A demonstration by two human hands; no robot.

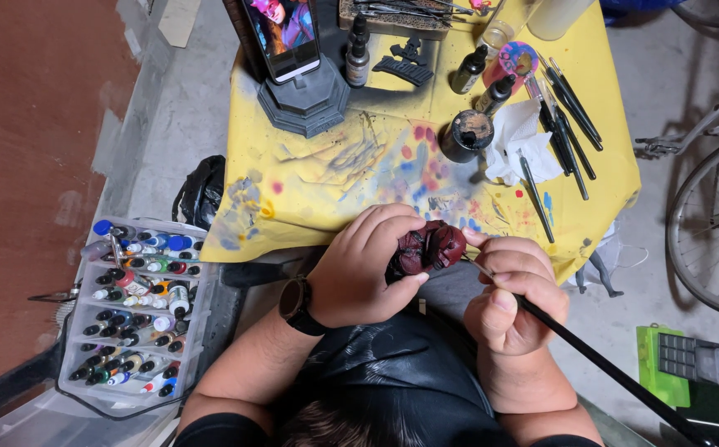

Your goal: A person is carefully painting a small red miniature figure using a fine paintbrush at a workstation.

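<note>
My left hand (368, 269) grips a dark red and black miniature figure (426, 247) just below the near edge of the yellow table cover (326, 178). A dark watch sits on that wrist. My right hand (513, 298) holds a thin black paintbrush (600, 360), its handle running down to the lower right and its tip touching the figure's right side. Both hands are close together above my lap.
On the table stand a phone (285, 33) on a grey stand, dropper bottles, a dark round pot (467, 132), crumpled tissue (521, 141) and several black brushes (571, 116). A clear box of paint bottles (132, 314) sits at left. A bicycle wheel (711, 232) is at right.
</note>
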